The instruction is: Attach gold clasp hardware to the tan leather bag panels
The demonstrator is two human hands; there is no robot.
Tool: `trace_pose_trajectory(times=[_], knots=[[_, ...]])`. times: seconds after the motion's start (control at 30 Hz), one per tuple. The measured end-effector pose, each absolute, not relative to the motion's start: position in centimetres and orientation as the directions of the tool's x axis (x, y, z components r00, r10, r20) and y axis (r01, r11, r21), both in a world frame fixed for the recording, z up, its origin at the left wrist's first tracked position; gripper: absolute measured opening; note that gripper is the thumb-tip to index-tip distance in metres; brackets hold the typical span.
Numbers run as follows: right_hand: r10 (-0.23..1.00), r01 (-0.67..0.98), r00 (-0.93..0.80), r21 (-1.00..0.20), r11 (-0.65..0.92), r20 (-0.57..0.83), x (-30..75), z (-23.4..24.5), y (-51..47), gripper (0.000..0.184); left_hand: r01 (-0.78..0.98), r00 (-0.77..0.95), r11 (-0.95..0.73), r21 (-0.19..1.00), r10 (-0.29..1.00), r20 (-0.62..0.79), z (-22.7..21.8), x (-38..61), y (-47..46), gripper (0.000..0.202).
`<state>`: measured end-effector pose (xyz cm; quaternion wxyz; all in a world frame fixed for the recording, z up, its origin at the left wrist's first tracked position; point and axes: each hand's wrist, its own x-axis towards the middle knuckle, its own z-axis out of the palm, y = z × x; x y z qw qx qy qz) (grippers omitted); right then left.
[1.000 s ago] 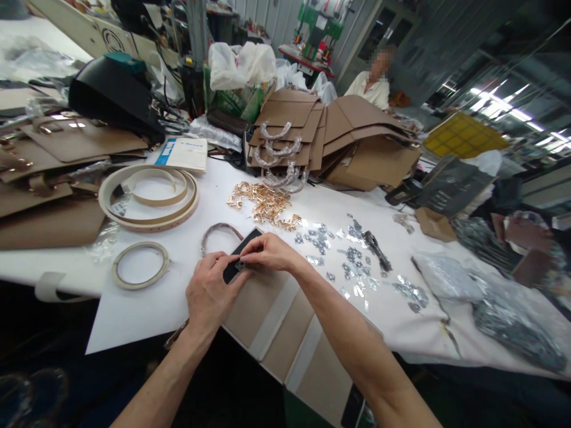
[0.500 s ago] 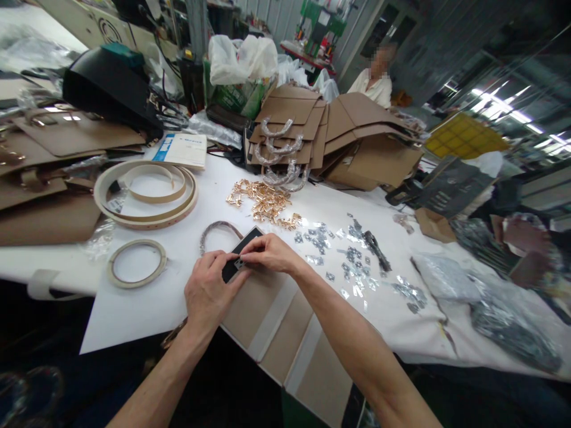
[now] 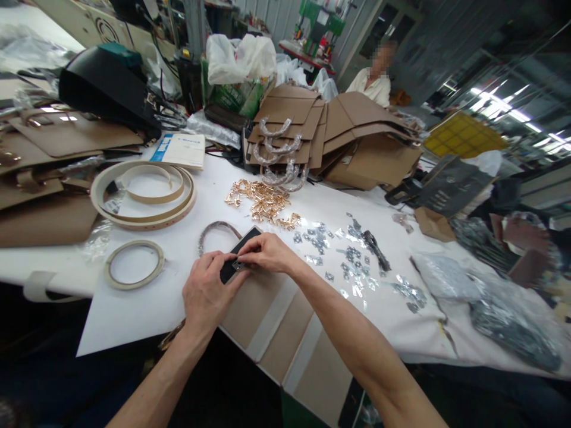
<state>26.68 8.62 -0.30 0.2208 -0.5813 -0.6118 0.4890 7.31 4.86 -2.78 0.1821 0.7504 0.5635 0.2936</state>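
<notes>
Two hands, left hand (image 3: 207,294) and right hand (image 3: 266,252), are pinched fingertip to fingertip on one small metal fitting (image 3: 236,265) over one black patch (image 3: 243,244) of one tan panel (image 3: 267,324) at near centre, with one gold hardware pile (image 3: 263,202) farther off, one tape ring (image 3: 134,264) left, and booklet (image 3: 178,150) print too blurred to be read.

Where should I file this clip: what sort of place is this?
Probably a handbag workshop or small factory: stacked tan bag panels, a heap of gold metal fittings on the white table, and the left hand and right hand pinching a small fitting.
</notes>
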Motion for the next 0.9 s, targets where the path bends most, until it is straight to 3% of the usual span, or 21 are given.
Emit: trace_pose_trajectory(times=[0.17,0.33,0.53,0.9], knots=[[0.936,0.531,-0.236,-0.841,-0.103,-0.263,26.8,-0.3,8.8,0.009,0.728,0.186,-0.335,0.598,0.936,0.299,-3.0,7.2,4.4,0.04],[0.93,0.494,-0.287,-0.867,-0.063,-0.23,27.5,-0.9,8.7,0.014,0.693,0.204,-0.44,0.571,0.88,0.429,-3.6,7.1,4.1,0.024],[0.911,0.474,-0.369,-0.881,0.012,-0.186,28.1,-1.0,8.5,0.018,0.684,0.196,-0.441,0.581,0.878,0.436,-3.7,7.2,4.2,0.019],[0.958,0.611,-0.258,-0.789,0.064,-0.123,26.1,0.5,8.1,0.017,0.685,0.152,-0.401,0.608,0.895,0.419,-3.7,7.2,4.2,0.02]])
